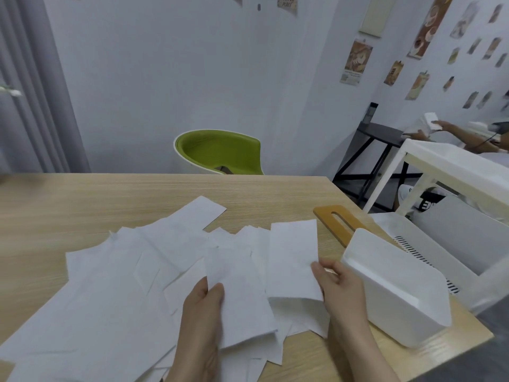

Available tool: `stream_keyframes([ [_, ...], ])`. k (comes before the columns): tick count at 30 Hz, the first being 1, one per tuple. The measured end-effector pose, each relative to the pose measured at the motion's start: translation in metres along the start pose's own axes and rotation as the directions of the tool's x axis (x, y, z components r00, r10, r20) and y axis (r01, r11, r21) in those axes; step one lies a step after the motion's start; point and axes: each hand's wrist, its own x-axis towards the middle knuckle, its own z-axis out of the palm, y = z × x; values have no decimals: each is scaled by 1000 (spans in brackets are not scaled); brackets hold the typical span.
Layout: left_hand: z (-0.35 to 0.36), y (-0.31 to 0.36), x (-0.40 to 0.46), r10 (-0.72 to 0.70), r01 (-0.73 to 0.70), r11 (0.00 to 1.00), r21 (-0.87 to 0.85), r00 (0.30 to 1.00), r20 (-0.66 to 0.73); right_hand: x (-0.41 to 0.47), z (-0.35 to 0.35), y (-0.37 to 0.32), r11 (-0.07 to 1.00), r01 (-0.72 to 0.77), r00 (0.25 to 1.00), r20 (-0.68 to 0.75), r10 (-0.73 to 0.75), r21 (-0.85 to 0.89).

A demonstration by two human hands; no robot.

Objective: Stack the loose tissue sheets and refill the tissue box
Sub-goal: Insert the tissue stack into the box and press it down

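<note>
Head view: one white folded tissue sheet (239, 299) is pinched by the left hand (203, 307). Another white tissue sheet (293, 257) is pinched at its edge by the right hand (338, 285), beside the white plastic tissue box (396, 293).

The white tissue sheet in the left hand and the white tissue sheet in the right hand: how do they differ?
The left hand pinches its white tissue sheet by the upper left corner; the right hand pinches its white tissue sheet at the right edge. The left sheet lies nearer the camera. Both are white and rectangular.

Matt paper tissue sheets (110, 285), wood-grain table (82, 199)
</note>
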Motion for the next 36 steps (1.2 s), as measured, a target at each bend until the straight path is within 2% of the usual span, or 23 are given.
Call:
stream_keyframes([
  [3, 2, 2, -2, -3, 3, 1000, 6, 1000, -6, -8, 3, -13, 974, -170, 980, 127, 152, 147],
  [6, 3, 1, -1, -5, 5, 1000, 12, 1000, -12, -18, 9, -19, 933, -281, 942, 250, 223, 226],
  [11, 0, -5, 4, -28, 28, 1000, 13, 999, -22, -22, 13, -20, 854, -380, 898, 362, 249, 355],
  [17, -2, -6, 5, -52, 52, 999, 14, 999, 7, -29, 16, -20, 800, -455, 831, 510, 222, 392],
  [20, -2, -4, 4, -58, 58, 998, -22, 998, 14, -33, 18, -19, 847, -434, 816, 532, 226, 305],
  [23, -2, -2, 2, -65, 66, 997, -35, 998, 24, -37, 23, -17, 933, -331, 847, 480, 228, 139],
  [26, -2, 0, 0, -81, 81, 996, -36, 997, 11, -40, 29, -14, 956, -285, 862, 455, 222, 73],
  [36, -3, 3, -6, -99, 104, 987, -124, 994, 46, -44, 35, -14, 952, -285, 870, 446, 209, 110],
])
